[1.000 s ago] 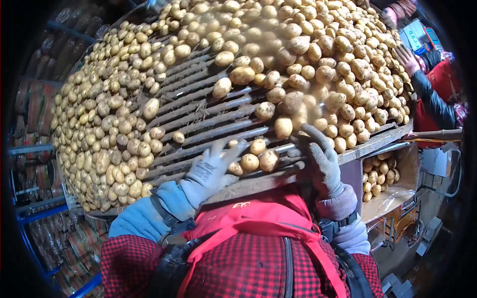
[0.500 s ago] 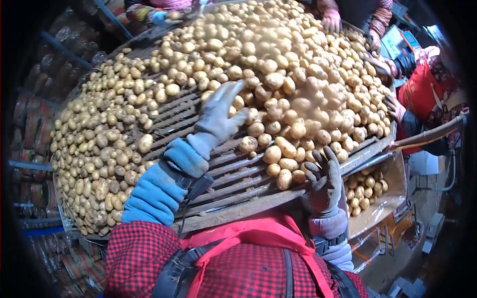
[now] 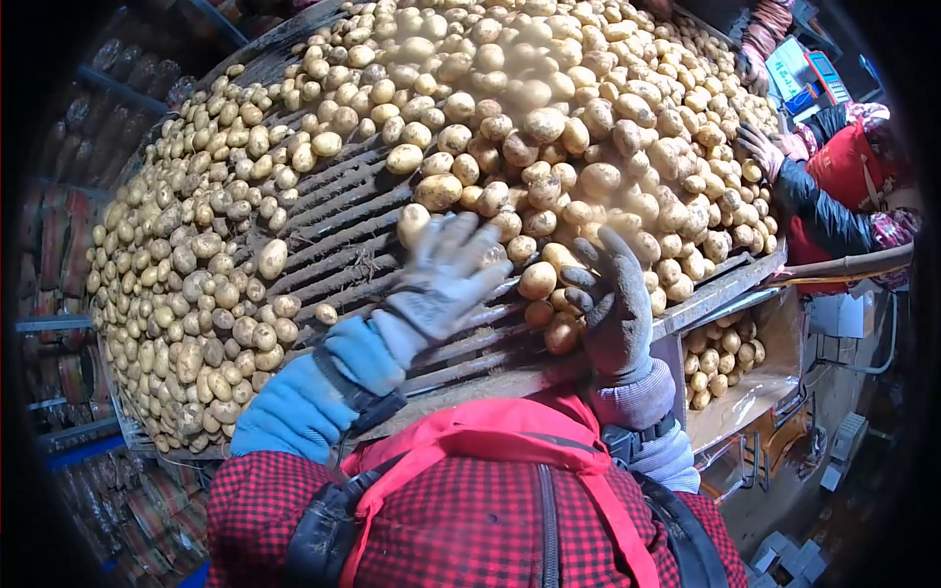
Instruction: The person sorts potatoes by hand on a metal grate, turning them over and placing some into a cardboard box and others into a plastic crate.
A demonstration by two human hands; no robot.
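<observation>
Both of my hands wear dirty grey work gloves. My left hand (image 3: 446, 279) is spread over the slatted sorting table (image 3: 338, 279), its fingertips at the near-left edge of a heap of potatoes (image 3: 544, 124). Just beyond its fingers sits a single potato (image 3: 413, 224). On the right, my right hand (image 3: 619, 314) is raised with fingers apart and slightly bent, close beside a small group of potatoes (image 3: 563, 333) near the front board. Neither hand is closed around a potato.
More potatoes (image 3: 186, 284) cover the table's left side. A carton (image 3: 730, 402) holding potatoes stands below the right edge. Another person's gloved hand (image 3: 760, 149) rests at the heap's right side, near a pole (image 3: 843, 265). Further back is another person's sleeve (image 3: 765, 29).
My left hand has come down toward the front edge, spreading its fingers. My right hand has moved up and left, nearer the front potatoes. The camera view has shifted a little.
</observation>
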